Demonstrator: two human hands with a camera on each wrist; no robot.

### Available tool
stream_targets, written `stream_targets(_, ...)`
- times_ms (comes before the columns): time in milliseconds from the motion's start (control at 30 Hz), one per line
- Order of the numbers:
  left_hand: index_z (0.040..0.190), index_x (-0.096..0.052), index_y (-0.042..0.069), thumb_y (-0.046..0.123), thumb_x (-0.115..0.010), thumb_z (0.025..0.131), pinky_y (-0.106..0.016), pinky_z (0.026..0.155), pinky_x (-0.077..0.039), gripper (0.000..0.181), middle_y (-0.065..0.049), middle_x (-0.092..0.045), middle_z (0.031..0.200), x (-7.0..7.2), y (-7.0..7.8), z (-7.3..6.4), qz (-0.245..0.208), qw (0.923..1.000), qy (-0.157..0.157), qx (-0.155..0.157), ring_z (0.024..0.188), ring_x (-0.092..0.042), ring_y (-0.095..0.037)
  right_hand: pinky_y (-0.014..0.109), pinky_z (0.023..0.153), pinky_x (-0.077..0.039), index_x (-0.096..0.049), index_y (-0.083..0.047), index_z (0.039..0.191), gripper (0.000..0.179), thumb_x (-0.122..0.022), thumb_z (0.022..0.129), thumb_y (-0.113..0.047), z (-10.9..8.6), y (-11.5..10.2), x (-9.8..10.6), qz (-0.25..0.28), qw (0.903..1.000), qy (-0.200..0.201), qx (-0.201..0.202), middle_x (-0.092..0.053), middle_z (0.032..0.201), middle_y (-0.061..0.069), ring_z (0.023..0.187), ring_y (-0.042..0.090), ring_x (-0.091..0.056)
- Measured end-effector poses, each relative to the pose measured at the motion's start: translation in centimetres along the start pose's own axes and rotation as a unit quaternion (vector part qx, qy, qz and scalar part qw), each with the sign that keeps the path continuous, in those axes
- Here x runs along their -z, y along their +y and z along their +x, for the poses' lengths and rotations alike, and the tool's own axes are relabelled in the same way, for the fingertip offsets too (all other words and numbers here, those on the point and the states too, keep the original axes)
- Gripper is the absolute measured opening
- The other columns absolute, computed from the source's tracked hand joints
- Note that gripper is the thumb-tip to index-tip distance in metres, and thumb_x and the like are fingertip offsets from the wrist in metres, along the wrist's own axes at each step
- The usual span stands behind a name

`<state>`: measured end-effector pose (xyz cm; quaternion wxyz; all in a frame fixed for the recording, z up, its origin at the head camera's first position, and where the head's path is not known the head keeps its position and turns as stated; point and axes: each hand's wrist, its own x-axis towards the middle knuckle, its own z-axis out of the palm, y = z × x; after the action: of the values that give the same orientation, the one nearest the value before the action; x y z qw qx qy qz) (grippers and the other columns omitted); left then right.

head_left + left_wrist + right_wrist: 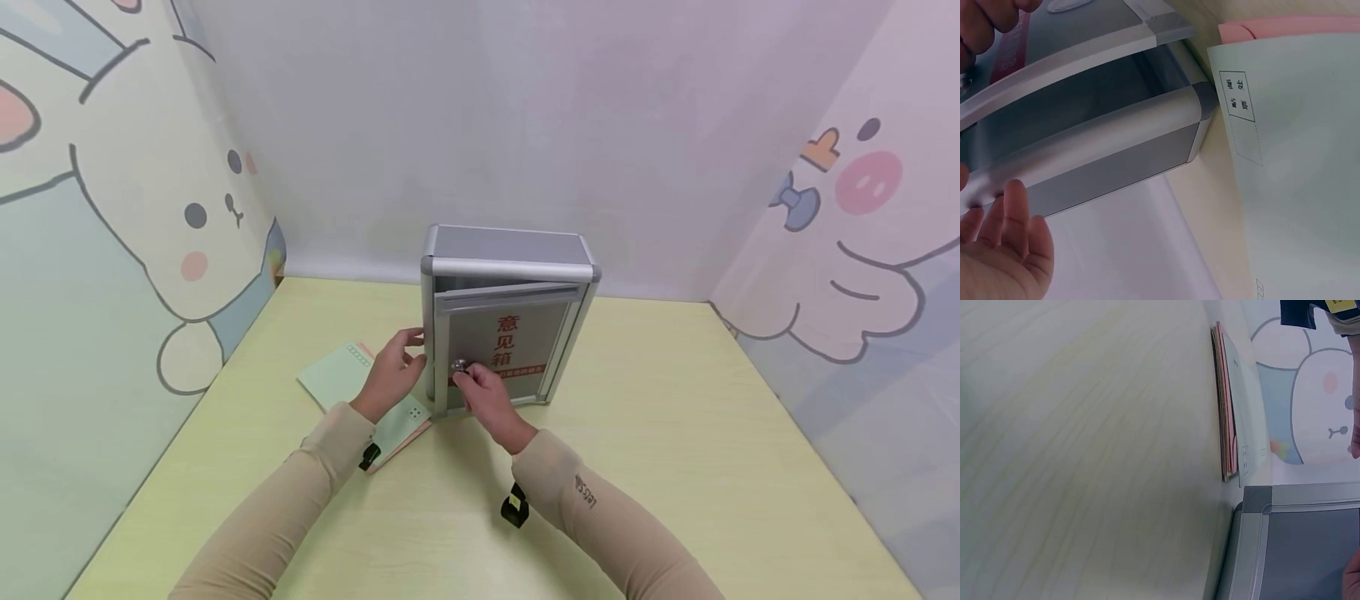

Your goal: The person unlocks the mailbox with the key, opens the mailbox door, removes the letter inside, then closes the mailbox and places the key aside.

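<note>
A grey metal suggestion box (517, 246) with silver edges and red lettering stands upright on the table. Its front door (525, 333) is ajar, with a dark gap along the top and left edges. At the door's left side my right hand (491, 404) pinches a small key at the silver lock (459, 365); the fingers largely hide the key. My left hand (393, 371) rests its fingertips against the box's left side, fingers loosely bent. In the left wrist view the left hand (1007, 256) lies along the silver frame beside the door gap.
A stack of pale green and pink envelopes (333, 375) lies left of the box, partly under my left forearm. The wooden table (675, 467) runs up to printed fabric walls (375, 125) at the back and both sides.
</note>
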<state>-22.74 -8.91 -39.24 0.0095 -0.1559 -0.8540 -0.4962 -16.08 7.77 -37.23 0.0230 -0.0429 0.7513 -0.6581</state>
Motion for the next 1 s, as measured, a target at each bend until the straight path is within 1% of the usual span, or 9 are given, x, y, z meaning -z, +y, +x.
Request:
stream_targets(167, 0.138, -0.04, -0.002, 0.009, -0.05, 0.094, -0.037, 0.073, -0.048, 0.047, -0.022, -0.054, 0.128, -0.07, 0.12, 0.05, 0.006, 1.0, 0.004, -0.003, 0.092, -0.057, -0.029, 0.027, 0.056, -0.031, -0.04, -0.01, 0.07, 0.03, -0.046, 0.099, -0.007, 0.18, 0.15, -0.05, 0.007, 1.0, -0.001, 0.006, -0.04, 0.057, 0.0, 0.054, 0.016, -0.037)
stream_targets(367, 0.138, -0.04, -0.003, 0.009, -0.05, 0.093, -0.037, 0.072, -0.048, 0.047, -0.023, -0.055, 0.127, -0.19, 0.29, -0.02, 0.004, 0.9999, 0.009, -0.002, 0.09, -0.057, -0.029, 0.026, 0.056, -0.031, -0.04, -0.011, 0.071, 0.03, -0.045, 0.1, -0.008, 0.43, 0.33, -0.07, 0.006, 1.0, -0.004, -0.001, -0.04, 0.056, -0.002, 0.053, 0.011, -0.037)
stream_targets(733, 0.137, -0.04, -0.004, 0.008, -0.051, 0.093, -0.038, 0.072, -0.049, 0.047, -0.024, -0.054, 0.126, -0.42, 0.15, 0.03, 0.0, 0.9998, 0.017, -0.004, 0.089, -0.059, -0.03, 0.028, 0.058, -0.033, -0.041, -0.011, 0.072, 0.028, -0.045, 0.1, -0.01, 0.43, 0.12, -0.05, -0.005, 0.9999, -0.006, -0.01, -0.04, 0.057, -0.002, 0.053, 0.01, -0.039)
stream_targets(1000, 0.137, -0.04, -0.004, 0.007, -0.052, 0.092, -0.033, 0.068, -0.047, 0.048, -0.024, -0.053, 0.126, -0.59, 0.17, 0.12, -0.01, 0.9998, 0.019, -0.001, 0.086, -0.058, -0.029, 0.027, 0.058, -0.033, -0.041, -0.011, 0.073, 0.028, -0.044, 0.101, -0.01, 0.58, -0.01, -0.06, -0.005, 0.9999, -0.008, -0.008, -0.04, 0.057, -0.003, 0.054, 0.012, -0.039)
